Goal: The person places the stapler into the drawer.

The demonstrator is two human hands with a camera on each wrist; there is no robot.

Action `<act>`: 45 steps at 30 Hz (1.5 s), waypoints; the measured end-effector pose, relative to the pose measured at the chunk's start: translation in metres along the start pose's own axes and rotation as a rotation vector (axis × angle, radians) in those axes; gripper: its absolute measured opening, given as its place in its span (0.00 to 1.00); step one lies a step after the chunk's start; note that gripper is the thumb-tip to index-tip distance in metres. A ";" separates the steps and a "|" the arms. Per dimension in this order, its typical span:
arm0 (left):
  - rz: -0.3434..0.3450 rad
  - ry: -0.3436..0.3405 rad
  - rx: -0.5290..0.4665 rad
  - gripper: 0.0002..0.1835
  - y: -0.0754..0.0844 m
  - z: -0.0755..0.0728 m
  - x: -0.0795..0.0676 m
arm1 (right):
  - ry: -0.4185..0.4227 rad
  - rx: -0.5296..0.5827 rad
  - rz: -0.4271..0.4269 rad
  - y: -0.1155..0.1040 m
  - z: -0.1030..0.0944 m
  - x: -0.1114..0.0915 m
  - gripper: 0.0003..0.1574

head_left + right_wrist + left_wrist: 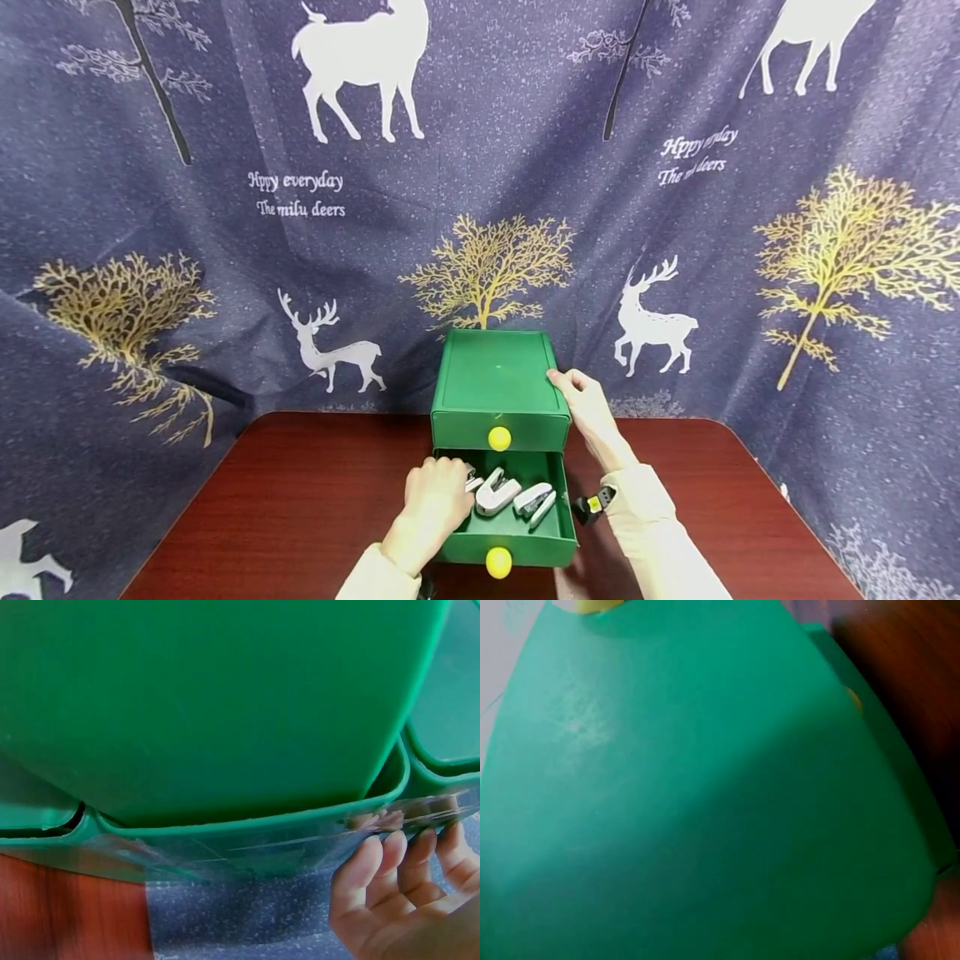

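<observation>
A green two-drawer box point(498, 371) has its lower drawer point(510, 550) pulled out, with white staplers inside. One stapler point(497, 493) lies mid-drawer, and another stapler point(536, 503) sits to its right. Over the drawer's left side my left hand point(435, 504) reaches down, back of the hand upward and fingertips hidden. A third stapler point(472, 478) peeks out beside it; I cannot tell whether the fingers hold it. My right hand point(592, 412) steadies the box's right side, and in the right wrist view the fingertips point(369, 855) press on its taped wall.
The box stands on a dark red table point(315, 492) near a blue deer-print cloth point(495, 167) hanging behind. Yellow round knobs are on the upper drawer point(465, 430) and the lower one. A green drawer face point(690, 780) fills most of the left wrist view.
</observation>
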State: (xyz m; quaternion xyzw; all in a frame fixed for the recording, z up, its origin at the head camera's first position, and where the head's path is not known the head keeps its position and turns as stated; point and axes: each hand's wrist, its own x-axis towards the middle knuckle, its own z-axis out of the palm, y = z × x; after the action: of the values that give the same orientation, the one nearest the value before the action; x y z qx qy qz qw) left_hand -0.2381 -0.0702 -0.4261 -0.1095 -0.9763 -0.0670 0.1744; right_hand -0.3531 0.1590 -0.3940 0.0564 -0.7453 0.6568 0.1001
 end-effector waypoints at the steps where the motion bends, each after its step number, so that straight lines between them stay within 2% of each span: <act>1: -0.003 -0.003 -0.002 0.07 0.000 0.000 0.000 | 0.002 -0.003 -0.004 0.001 0.000 0.000 0.23; 10: -0.029 -0.045 0.019 0.10 0.000 -0.001 0.003 | 0.020 -0.030 -0.025 -0.001 0.001 -0.002 0.24; 21: -0.046 -0.068 0.030 0.14 0.001 -0.008 0.000 | 0.006 -0.019 0.000 0.001 0.001 0.000 0.23; 27: -0.005 0.005 0.017 0.17 0.001 -0.015 -0.007 | 0.000 -0.004 0.006 0.001 0.000 0.001 0.23; 34: 0.078 0.179 0.027 0.18 0.000 -0.027 -0.020 | 0.013 -0.020 -0.009 0.001 0.001 0.000 0.23; 37: 0.109 0.234 0.042 0.19 0.000 -0.034 -0.028 | 0.021 -0.022 -0.019 0.001 0.002 0.000 0.24; 45: 0.125 0.278 -0.022 0.21 0.001 -0.050 -0.043 | 0.018 -0.018 -0.026 0.001 0.002 -0.001 0.24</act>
State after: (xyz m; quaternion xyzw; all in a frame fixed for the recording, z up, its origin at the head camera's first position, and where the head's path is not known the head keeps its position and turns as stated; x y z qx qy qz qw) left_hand -0.1825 -0.0854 -0.3949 -0.1616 -0.9333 -0.0815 0.3103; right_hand -0.3529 0.1575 -0.3955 0.0593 -0.7495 0.6491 0.1160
